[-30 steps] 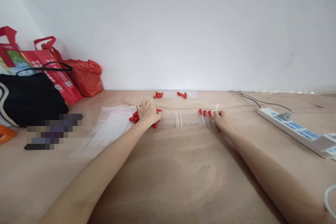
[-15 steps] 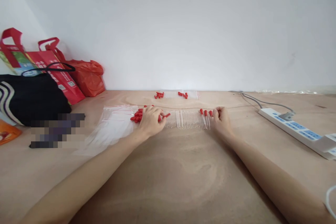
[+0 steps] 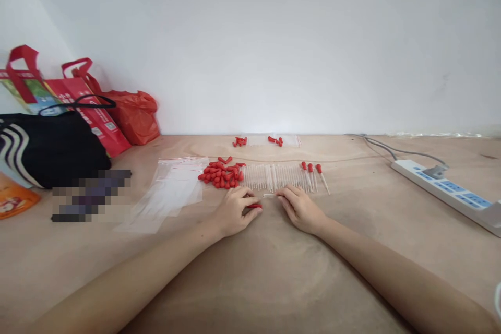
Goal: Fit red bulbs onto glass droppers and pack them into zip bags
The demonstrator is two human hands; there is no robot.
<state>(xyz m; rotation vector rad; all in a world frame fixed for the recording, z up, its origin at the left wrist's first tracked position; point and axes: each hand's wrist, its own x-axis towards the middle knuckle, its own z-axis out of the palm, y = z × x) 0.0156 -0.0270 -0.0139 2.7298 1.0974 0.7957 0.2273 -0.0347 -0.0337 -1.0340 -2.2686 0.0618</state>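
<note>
One wooden tabletop (image 3: 250,276) carried the work. Across its middle lay the row of clear tubes (image 3: 258,177), side by side. Your left grip (image 3: 237,211) was closed to a pinch, one red bulb (image 3: 255,206) caught between thumb and fingers. Your right grip (image 3: 299,209) was drawn nearly closed too, fingertips on one loose tube (image 3: 269,195), whose free end pointed left, apart from the bulb. Heap of red bulbs (image 3: 222,175): at the row's left end; contact with the row uncertain.

Handling, as judged:

Loose tube: light, stiff, smooth enough to roll or slip; possibly brittle, glass or plastic not distinguishable. Your best hold was mid-barrel, a light pinch, with no sideways load on the slim end.

Red bulb: very light, soft, probably rubbery, so little slip and little risk of breakage. A hard squeeze would have flattened it; your best hold was near the neck, where it seemed firmer.
</note>
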